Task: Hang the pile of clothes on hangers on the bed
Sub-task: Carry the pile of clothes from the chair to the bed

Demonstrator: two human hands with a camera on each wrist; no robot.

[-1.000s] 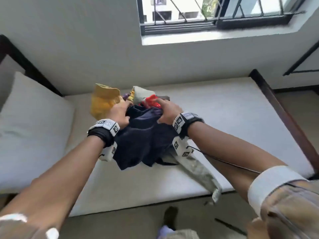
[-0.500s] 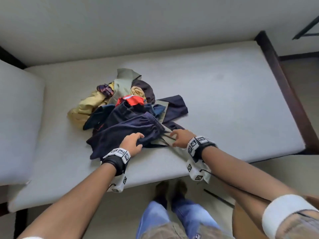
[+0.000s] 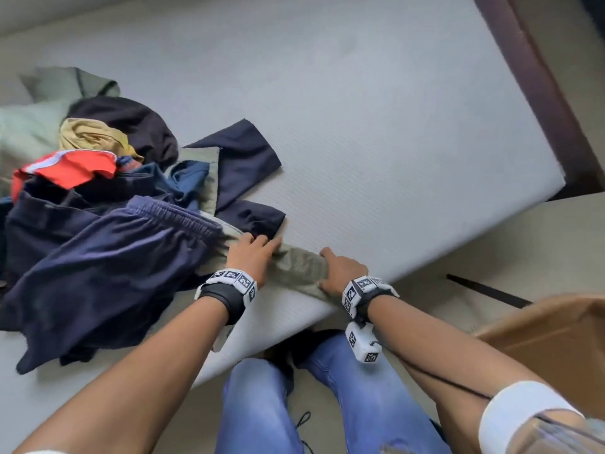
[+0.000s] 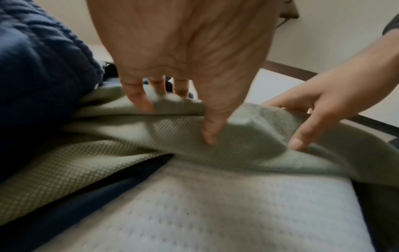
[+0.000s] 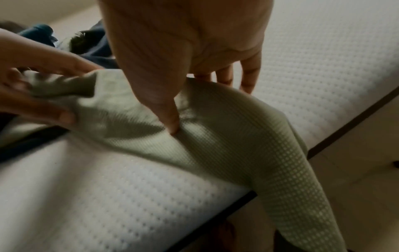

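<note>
Olive-green garment [image 3: 301,267]: waffle-knit, stretched along the near edge of the bed [image 3: 376,142], one end trailing over the edge toward the floor, the other end tucked beneath the navy shorts [image 3: 98,257]. Singled out as the first item for hanging.

Pile of clothes [image 3: 98,178]: set down on the mattress, left of centre in the head view. One second ago carried as a bundle above the bed in both hands; half a second ago already lying loose. Deposit step judged complete.

Left hand [image 3: 252,253]: moved off the navy shorts, where it rested half a second ago, onto the olive-green garment. Grip clenched on a fold, thumb on the near side, fingers [image 4: 138,100] over the far side.

Right hand [image 3: 340,270]: shifted slightly along the same garment toward the bed edge. Grip likewise grasping the fabric, thumb pressed in from the near side, fingers [image 5: 248,81] curled over the ridge.

Meaning for the task: sorting begun, nothing hung yet. Next move judged to be drawing the garment clear of the shorts lying on it; expect drag on the pile and possible slippage of loose items toward the edge.

No hanger in any view. Brown box [image 3: 556,339] on the floor at right; contents not visible.
</note>
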